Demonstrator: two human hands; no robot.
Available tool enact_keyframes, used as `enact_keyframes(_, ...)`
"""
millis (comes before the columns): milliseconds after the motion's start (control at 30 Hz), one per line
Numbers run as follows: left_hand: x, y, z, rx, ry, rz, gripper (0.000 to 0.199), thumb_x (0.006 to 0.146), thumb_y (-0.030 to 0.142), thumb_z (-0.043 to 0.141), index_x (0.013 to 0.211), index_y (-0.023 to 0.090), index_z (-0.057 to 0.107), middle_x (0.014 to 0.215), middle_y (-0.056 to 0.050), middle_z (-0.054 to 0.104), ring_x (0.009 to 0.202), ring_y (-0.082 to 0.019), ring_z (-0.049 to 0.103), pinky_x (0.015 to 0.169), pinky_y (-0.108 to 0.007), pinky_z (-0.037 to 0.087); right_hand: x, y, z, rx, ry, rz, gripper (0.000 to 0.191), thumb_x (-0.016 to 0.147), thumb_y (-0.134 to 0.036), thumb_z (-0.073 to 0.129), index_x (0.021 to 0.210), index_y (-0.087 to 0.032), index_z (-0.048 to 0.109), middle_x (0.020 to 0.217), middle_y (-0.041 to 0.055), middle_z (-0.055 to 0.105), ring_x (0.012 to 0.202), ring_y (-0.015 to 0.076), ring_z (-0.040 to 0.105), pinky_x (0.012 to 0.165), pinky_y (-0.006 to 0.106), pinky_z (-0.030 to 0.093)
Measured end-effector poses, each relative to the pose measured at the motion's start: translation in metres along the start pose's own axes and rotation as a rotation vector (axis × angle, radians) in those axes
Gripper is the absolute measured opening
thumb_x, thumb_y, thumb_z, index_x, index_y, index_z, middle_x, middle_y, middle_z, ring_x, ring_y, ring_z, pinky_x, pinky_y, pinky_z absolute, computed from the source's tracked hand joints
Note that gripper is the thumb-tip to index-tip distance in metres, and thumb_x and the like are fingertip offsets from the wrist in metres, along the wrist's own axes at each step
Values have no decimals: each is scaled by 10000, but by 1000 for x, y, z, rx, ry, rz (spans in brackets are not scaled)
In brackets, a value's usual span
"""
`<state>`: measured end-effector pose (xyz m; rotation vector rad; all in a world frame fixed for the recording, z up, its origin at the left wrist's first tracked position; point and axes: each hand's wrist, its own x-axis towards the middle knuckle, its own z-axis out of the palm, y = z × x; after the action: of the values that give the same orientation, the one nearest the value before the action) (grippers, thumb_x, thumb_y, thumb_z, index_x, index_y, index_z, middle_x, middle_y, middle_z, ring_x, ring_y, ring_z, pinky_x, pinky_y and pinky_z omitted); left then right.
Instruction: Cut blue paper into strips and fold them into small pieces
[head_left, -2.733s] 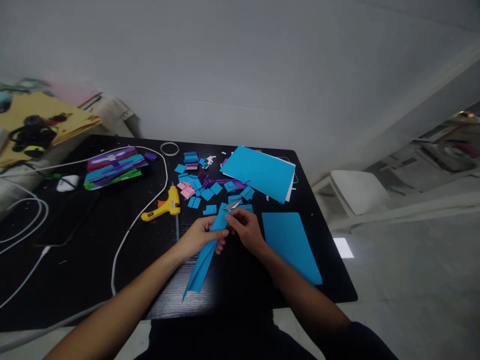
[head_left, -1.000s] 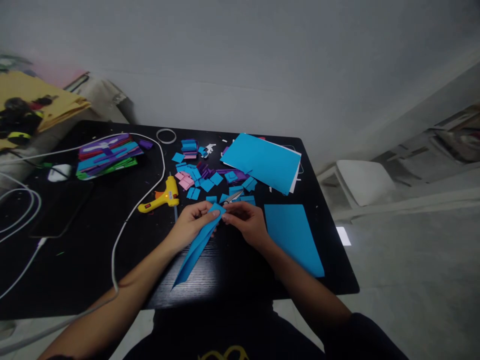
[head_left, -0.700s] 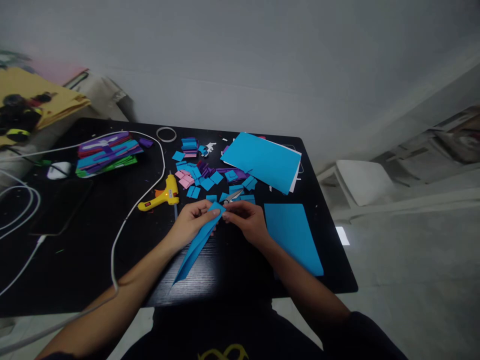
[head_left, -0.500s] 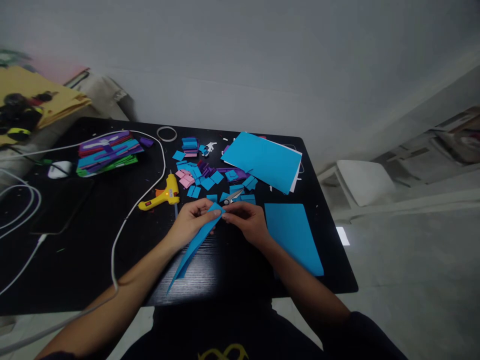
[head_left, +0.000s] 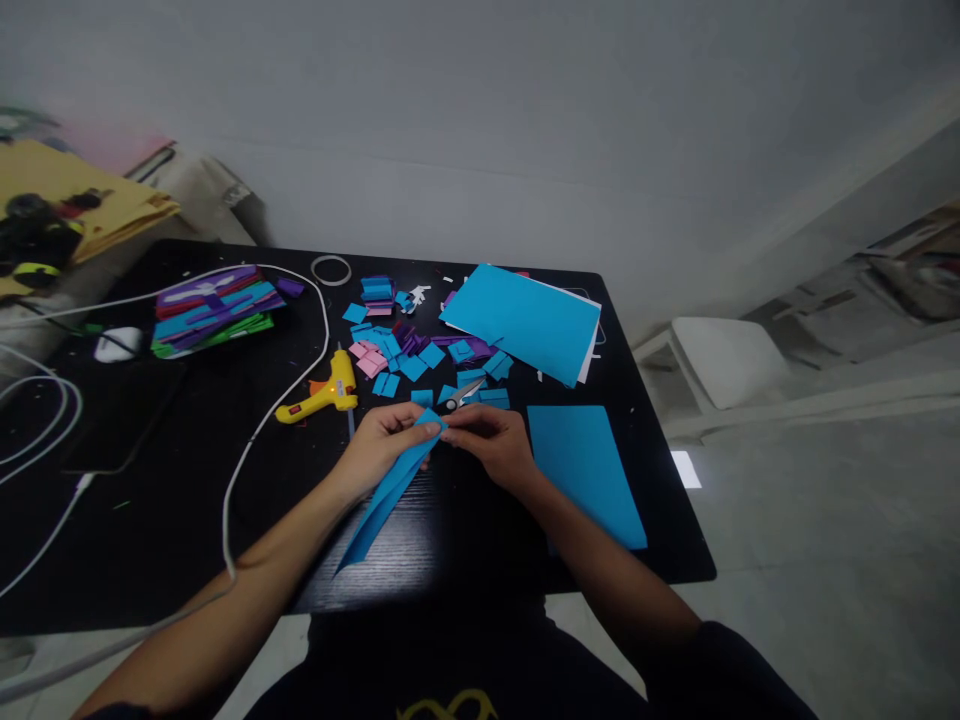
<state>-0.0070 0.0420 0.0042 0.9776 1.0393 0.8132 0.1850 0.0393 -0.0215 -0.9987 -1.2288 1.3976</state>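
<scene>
A long folded strip of blue paper (head_left: 386, 492) slants from between my hands down toward the table's front edge. My left hand (head_left: 388, 440) is closed on it, thumb on top near the upper end. At that same upper end, the fingertips of my right hand (head_left: 491, 440) pinch the strip's corner. Just beyond the hands lie scissors (head_left: 461, 395), partly over small blue paper pieces (head_left: 412, 367). To the right, a flat blue sheet (head_left: 585, 470) lies beside and partly behind my right forearm.
A yellow glue gun (head_left: 322, 388) lies left of the hands. A white cable (head_left: 255, 430) crosses the black table (head_left: 202, 500) and passes over my left forearm. Farther back are a bundle of coloured paper (head_left: 214, 310), a tape ring (head_left: 331, 270) and blue sheets (head_left: 521, 320). A white stool (head_left: 727, 360) stands right.
The strip's lower end has turned slightly and its fold looks a little wider. Both hands keep the same hold at the upper end. The view has shifted a little.
</scene>
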Motion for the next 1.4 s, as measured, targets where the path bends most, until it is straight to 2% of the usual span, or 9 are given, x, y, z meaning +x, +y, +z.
enact_keyframes(433, 3, -4, -1, -34, 8, -40, 321, 702, 418, 895, 772, 140, 751, 597, 1, 677, 507, -102, 612, 520, -198, 526, 3, 4, 0, 31, 9, -33, 146, 682, -298, 928, 794, -282, 836, 874, 7, 806, 854, 201, 743, 865, 367, 606)
enact_keyframes(700, 3, -3, 0, -32, 12, -50, 290, 682, 382, 901, 746, 141, 752, 612, -7, 688, 535, -113, 628, 553, -215, 541, 3, 7, 1, 34, -1, -36, 180, 671, -369, 940, 788, -286, 832, 873, 11, 803, 852, 203, 750, 868, 376, 615)
enact_keyframes(1100, 3, -1, -2, -50, -26, -29, 260, 704, 363, 879, 713, 139, 748, 598, -19, 700, 535, -112, 625, 567, -207, 497, 3, 7, 2, 40, 5, -33, 149, 665, -319, 937, 774, -294, 839, 851, 8, 796, 837, 201, 740, 838, 359, 611)
enact_keyframes(1400, 4, -3, -2, -32, -27, -23, 247, 700, 354, 875, 716, 145, 746, 613, -16, 701, 535, -119, 619, 561, -220, 495, 4, 7, 3, 35, 28, -3, 204, 620, -399, 954, 738, -285, 833, 839, 13, 806, 823, 209, 750, 832, 356, 621)
